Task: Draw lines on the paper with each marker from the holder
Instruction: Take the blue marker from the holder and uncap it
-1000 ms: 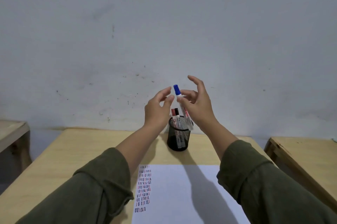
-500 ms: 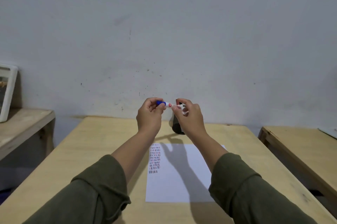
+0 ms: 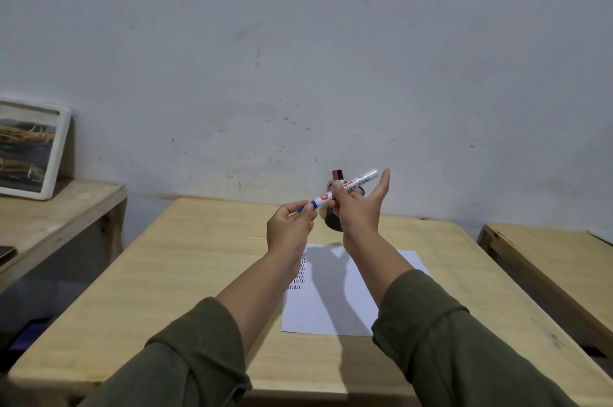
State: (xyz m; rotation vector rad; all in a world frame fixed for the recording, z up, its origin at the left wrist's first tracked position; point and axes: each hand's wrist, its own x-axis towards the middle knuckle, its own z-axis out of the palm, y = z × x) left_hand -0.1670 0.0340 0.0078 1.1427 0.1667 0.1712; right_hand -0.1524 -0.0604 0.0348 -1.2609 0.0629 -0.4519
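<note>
Head view: a person in olive sleeves held both hands up over a wooden table [image 3: 185,260], in front of a pale wall.

A white marker [image 3: 345,189] with a blue cap hung in the air between the hands, well above the table. Its long axis ran on a slant, from the capped end low on the left to the bare tail end high on the right.

The left hand [image 3: 290,229] was closed on the cap end: fingertips curled around the blue cap in a pinch. The right hand [image 3: 360,207] gripped the barrel just right of the middle, between thumb and curled fingers, while at least one finger stood straight up beside the tail. So the cap lay to the left of the right hand's grip, and the left hand was the one on it.

Judged from this, the next move was pulling the cap off. That pull should run along the marker's slant, down and to the left, with the right hand keeping the barrel steady.

Behind the right hand stood the dark holder [image 3: 333,222], mostly hidden, at the table's far edge. A dark red marker top [image 3: 337,174] stuck up from it.

The paper [image 3: 335,307] lay flat on the table below the hands, nearer the person. Short dark and red strokes ran in a column along its left edge, partly covered by the left forearm. The rest of the sheet looked unmarked.
</note>
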